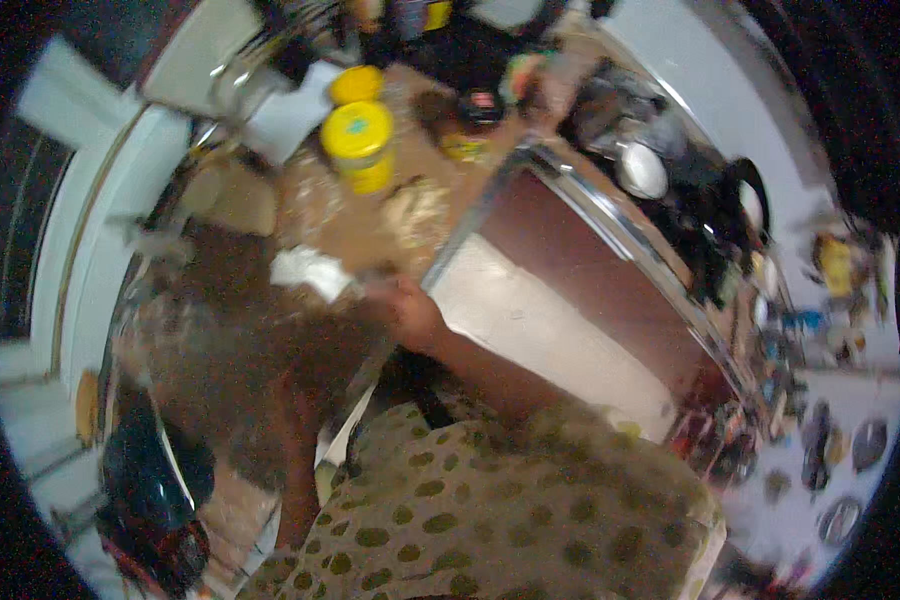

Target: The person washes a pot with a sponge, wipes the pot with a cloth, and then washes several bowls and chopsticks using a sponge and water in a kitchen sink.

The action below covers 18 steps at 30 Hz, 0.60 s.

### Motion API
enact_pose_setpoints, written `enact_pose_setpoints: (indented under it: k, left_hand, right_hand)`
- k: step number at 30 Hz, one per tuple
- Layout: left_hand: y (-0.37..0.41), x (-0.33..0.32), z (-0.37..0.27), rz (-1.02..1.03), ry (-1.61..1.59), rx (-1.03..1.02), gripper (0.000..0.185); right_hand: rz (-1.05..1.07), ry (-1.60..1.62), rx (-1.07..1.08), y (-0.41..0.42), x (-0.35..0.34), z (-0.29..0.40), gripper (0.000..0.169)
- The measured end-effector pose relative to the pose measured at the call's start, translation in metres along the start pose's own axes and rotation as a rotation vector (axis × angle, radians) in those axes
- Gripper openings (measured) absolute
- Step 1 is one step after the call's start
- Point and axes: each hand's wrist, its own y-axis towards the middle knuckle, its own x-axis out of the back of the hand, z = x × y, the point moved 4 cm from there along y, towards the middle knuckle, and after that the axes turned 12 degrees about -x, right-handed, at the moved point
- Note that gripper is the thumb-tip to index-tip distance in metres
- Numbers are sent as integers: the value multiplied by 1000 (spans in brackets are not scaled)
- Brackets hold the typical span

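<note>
The picture is blurred. My right hand (414, 309) reaches over a brown surface (345, 232), its fingers curled at the right end of a crumpled white piece (311, 272), perhaps tissue or cloth. Whether the fingers grip it cannot be told. My left hand (296, 394) is a dark blur against a large dark brown mass (217, 330), whose material is unclear; its fingers cannot be made out. The white piece lies at that mass's upper right edge. Beyond the hands stands a yellow tub with a yellow lid (357, 131). A crinkled pale gold wrapper or piece (418, 210) lies nearer.
To the right is a metal-edged frame or case (600, 217) with reddish-brown and cream surfaces. Behind it are dark items and a white oval object (641, 170). A second yellow round object (356, 84) stands behind the tub. A dark blue-black object (154, 465) is at lower left.
</note>
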Motion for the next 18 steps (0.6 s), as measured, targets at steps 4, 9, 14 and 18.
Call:
enact_pose_setpoints:
  k: [4, 9, 14, 18]
  left_hand:
    - [0, -28, 27, 289, 204, 179, 35]
    - [22, -66, 17, 181, 215, -186, 36]
    - [38, -126, -51, 150, -147, -352, 32]
    - [32, -190, -140, 243, -269, -387, 30]
  right_hand:
    - [-5, -14, -366, -77, 51, -51, 27]
    - [-94, -7, -784, -171, 93, -102, 19]
    - [-190, 13, -860, -257, 130, -136, 15]
    - [-326, 158, -872, -329, 174, -164, 14]
